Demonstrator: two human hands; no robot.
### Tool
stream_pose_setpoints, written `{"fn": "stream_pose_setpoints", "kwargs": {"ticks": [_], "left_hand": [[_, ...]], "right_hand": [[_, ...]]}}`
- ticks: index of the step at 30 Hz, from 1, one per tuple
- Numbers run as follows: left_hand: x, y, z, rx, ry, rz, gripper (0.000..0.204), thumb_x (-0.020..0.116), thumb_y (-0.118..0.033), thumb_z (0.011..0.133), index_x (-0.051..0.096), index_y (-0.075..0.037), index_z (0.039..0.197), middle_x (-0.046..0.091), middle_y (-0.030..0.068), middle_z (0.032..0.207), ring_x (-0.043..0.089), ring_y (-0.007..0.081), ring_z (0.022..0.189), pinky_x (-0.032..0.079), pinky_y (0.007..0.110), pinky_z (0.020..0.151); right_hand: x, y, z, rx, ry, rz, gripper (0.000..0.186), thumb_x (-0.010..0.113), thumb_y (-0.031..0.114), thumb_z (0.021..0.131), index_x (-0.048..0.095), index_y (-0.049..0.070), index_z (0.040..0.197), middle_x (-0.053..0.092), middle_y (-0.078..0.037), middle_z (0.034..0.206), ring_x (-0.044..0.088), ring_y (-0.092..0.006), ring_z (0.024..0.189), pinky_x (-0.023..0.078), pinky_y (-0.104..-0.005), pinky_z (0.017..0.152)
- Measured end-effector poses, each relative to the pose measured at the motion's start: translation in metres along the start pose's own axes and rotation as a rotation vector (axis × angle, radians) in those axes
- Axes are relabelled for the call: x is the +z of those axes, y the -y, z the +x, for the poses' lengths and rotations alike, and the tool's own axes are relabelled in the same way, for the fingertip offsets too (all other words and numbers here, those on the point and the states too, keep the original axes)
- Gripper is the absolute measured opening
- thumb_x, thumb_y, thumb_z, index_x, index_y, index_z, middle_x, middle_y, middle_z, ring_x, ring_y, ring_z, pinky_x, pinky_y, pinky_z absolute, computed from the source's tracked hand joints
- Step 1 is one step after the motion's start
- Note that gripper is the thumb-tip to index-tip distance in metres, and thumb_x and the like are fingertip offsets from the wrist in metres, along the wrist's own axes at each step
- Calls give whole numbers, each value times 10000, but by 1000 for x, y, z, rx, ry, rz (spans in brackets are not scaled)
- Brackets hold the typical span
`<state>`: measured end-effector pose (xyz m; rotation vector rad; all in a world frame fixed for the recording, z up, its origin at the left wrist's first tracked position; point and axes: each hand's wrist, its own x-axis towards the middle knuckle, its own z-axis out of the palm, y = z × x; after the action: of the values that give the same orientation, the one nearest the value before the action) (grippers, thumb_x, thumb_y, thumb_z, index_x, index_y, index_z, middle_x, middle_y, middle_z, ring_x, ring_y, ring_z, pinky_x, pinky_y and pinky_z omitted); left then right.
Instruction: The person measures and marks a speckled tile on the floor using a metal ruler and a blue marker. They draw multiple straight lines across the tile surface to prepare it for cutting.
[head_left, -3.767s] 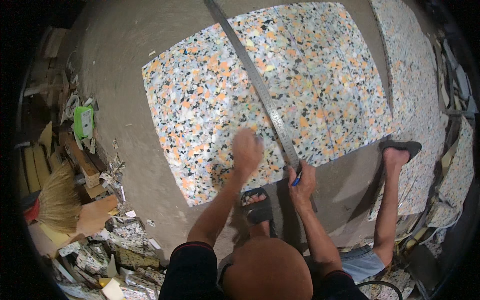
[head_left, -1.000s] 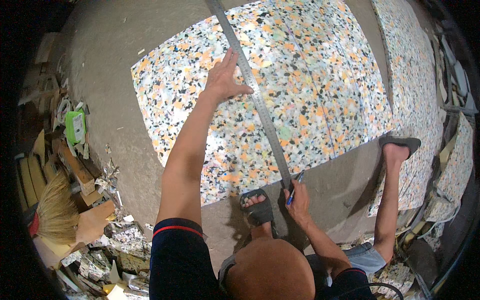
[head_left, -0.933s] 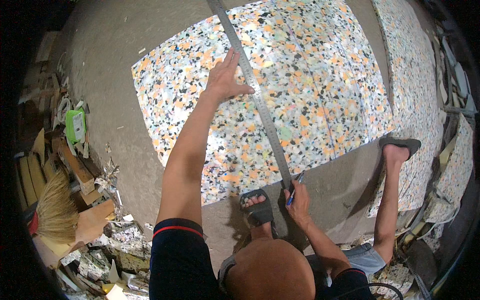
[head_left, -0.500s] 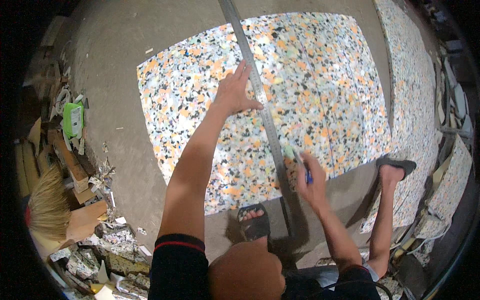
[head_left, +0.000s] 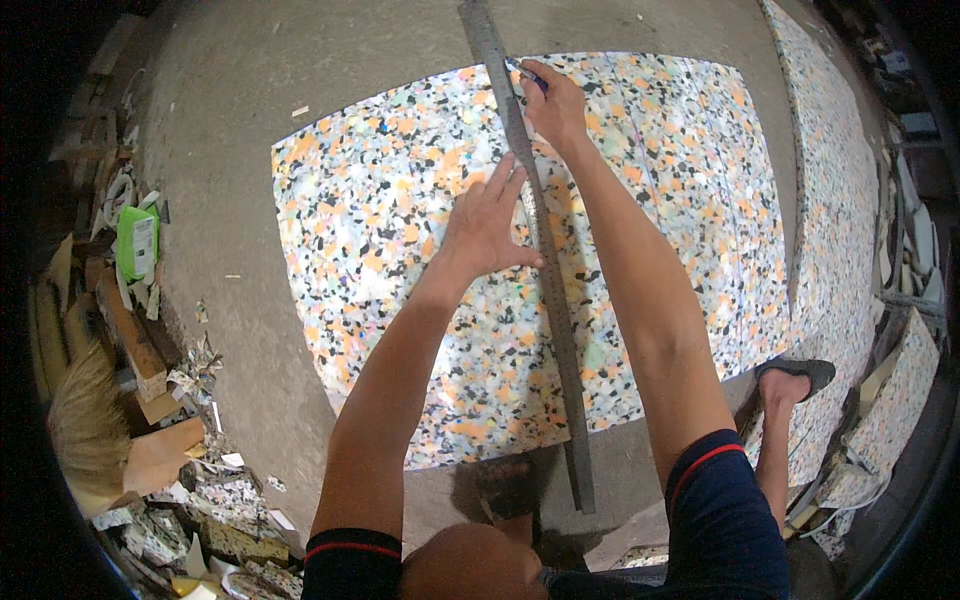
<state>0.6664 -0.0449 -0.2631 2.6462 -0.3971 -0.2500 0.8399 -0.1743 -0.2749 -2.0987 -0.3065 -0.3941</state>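
While the left hand lies flat with fingers spread wide on the speckled foam sheet, its thumb side presses against the long grey metal straightedge. That straightedge runs across the whole sheet, from beyond the far edge, where it pokes out over bare concrete floor, to past the near edge, ending just beside a foot in a dark sandal. At the sheet's far edge the right hand is curled tight around a blue pen, whose tip meets the foam right against the straightedge's right side.

To the left of the straightedge the sheet is open up to its left edge, and a wide strip of bare floor separates that edge from the heap of cardboard and scraps along the left wall, where a green packet and a straw broom lie. On the right, a second foam sheet lies just beside the first one's right edge, leaving only a narrow gap. Another sandalled foot rests at the near right corner.
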Motion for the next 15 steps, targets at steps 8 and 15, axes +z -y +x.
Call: {"fn": "stream_pose_setpoints", "kwargs": {"ticks": [8, 15], "left_hand": [[-3, -4, 3, -3, 38, -35, 1305, 957, -525, 566, 312, 1, 1570, 205, 170, 1674, 496, 387, 1256, 433, 496, 1057], [-2, -1, 2, 23, 0, 36, 1287, 922, -605, 586, 338, -6, 1564, 256, 182, 1660, 539, 372, 1194, 448, 477, 1022]], "right_hand": [[10, -27, 17, -59, 52, -152, 291, 662, 153, 918, 744, 69, 1185, 763, -192, 929, 729, -383, 825, 589, -437, 782], [-40, 9, -35, 66, 308, -181, 309, 628, 120, 976, 705, 71, 1270, 759, -186, 946, 722, -334, 765, 565, -426, 704]]}}
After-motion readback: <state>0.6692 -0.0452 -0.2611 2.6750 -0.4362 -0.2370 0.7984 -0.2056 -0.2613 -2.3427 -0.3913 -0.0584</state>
